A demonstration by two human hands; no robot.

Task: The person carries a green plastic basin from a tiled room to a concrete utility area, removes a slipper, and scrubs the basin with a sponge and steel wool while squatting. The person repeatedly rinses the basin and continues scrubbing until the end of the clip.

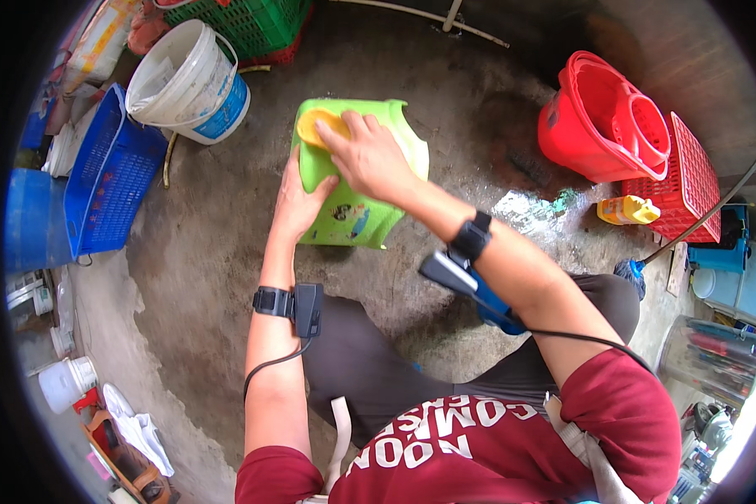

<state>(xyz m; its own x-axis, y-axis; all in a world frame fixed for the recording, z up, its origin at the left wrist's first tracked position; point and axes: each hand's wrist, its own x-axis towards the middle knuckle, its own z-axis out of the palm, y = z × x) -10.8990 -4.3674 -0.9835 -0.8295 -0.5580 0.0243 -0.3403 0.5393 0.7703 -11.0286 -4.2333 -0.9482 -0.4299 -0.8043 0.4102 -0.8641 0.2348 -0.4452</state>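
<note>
A light green plastic stool (378, 220) with a worn picture on its side lies tipped over on the concrete floor, in front of my knees. My left hand (302, 195) grips its left edge, the thumb lying over the green surface. With my right hand (368, 151) I press a yellow sponge (315, 126) against the upper left part of the stool. The fingers rest on top of the sponge and hide part of it.
Left stand a white bucket (195, 94) and a blue basket (110, 183); a green crate (252, 28) is beyond. Right are a red mop bucket (573, 126), a yellow bottle (627, 210), a red basket (699, 183) and a mop (630, 271). Wet floor shines near them.
</note>
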